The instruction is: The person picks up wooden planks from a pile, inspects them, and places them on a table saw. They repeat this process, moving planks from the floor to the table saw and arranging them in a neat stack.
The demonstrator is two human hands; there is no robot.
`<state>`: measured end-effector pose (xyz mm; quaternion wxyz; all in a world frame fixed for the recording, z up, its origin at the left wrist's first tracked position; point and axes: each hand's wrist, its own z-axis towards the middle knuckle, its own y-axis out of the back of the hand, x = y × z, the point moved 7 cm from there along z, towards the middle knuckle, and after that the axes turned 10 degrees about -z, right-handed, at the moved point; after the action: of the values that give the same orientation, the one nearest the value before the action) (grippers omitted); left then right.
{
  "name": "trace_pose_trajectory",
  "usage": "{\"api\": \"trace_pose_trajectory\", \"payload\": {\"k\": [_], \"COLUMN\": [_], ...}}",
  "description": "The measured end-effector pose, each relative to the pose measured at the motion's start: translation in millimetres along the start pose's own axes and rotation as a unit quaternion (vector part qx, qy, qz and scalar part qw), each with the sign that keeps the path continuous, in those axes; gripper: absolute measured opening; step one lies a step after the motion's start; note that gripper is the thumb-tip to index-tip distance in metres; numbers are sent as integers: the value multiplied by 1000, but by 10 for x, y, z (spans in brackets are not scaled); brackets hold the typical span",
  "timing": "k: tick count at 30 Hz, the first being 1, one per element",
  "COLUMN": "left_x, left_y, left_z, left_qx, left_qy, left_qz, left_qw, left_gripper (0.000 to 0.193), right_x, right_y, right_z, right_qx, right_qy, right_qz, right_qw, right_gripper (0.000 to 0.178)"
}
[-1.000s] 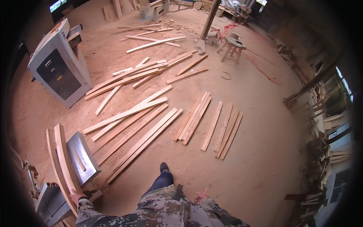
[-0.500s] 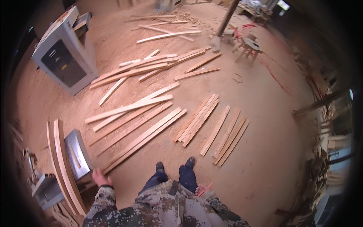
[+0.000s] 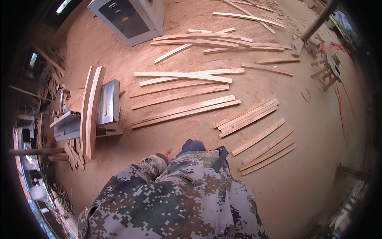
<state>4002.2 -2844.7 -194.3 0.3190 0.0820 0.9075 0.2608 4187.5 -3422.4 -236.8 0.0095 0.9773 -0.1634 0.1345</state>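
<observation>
My left hand (image 3: 165, 154) hangs beside my leg at the jacket's edge. It holds nothing that I can see, and its visible fingers are loosely apart. My right hand is out of sight, covered by my camouflage jacket (image 3: 171, 199). Ahead of me, pairs and groups of sawn wooden strips (image 3: 187, 109) lie on the dusty floor. Shorter strips (image 3: 248, 119) lie to their right. Off to the left, two long wooden boards (image 3: 93, 113) rest across a machine with a shiny metal table (image 3: 108, 101), and a thin stick lies on that table.
A grey machine cabinet (image 3: 131, 20) stands at the far left. More strips (image 3: 199, 42) lie crossed farther off. At the far right are a post (image 3: 318, 22) and a small wooden stool (image 3: 328, 71). Scrap wood (image 3: 73, 153) is heaped by the left machine.
My view has swung left, so the strips and machine appear farther right. My left hand has come away from the machine toward my leg. My right hand, which held a thin red stick, has gone from view.
</observation>
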Motion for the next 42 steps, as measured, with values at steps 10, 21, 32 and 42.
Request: {"api": "trace_pose_trajectory", "payload": {"k": [10, 21, 32, 42], "left_x": [67, -811, -6501, -6823], "left_y": [-160, -1317, 402, 850], "left_z": [488, 3927, 6605, 6627], "left_qx": [-44, 283, 11, -108], "left_qy": [199, 59, -82, 95], "left_qz": [-104, 179, -452, -414], "left_qw": [974, 940, 888, 899], "left_gripper": [77, 78, 61, 59], "right_x": [1235, 3072, 6102, 7885], "right_y": [-163, -2231, -4227, -5961], "right_z": [527, 2092, 1905, 2189], "right_qx": [38, 124, 24, 162], "right_qy": [31, -92, 68, 27], "right_qz": [-54, -112, 19, -169], "right_qw": [997, 982, 997, 972], "right_gripper": [57, 48, 45, 40]}}
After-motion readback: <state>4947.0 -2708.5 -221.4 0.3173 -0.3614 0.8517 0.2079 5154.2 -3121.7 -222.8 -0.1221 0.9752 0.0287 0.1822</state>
